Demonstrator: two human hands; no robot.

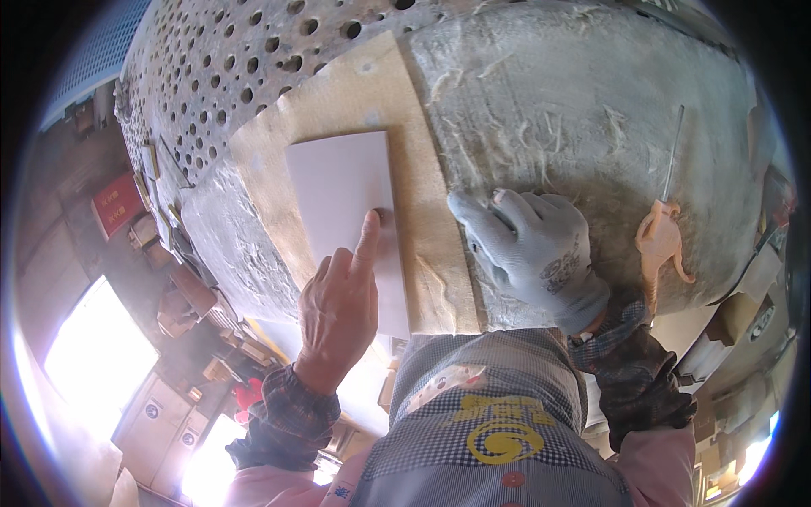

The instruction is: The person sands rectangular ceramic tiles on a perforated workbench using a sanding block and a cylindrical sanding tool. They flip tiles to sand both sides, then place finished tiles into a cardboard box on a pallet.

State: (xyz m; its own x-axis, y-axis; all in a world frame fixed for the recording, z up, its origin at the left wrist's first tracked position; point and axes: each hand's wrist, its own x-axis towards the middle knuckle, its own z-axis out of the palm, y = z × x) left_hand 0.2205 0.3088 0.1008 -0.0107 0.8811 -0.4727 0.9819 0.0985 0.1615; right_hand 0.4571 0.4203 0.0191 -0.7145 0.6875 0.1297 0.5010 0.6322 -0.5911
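Rough grey counter point(541, 84) carries, on tan cloth point(432, 253), a pale board point(338, 186), probably light, stiff, best held by its long edges; left grip point(345, 296) touches it, unclosed, empty; right grip point(545, 249) curls, contents unclear.

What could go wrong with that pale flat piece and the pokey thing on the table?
The pale flat piece reaches the near edge of the table, so a bump might slide it off. The bare left hand has a fingertip by the piece's side edge, which could scrape it. The thin-rodded orange tool lies near the right sleeve, so a swing might knock it.
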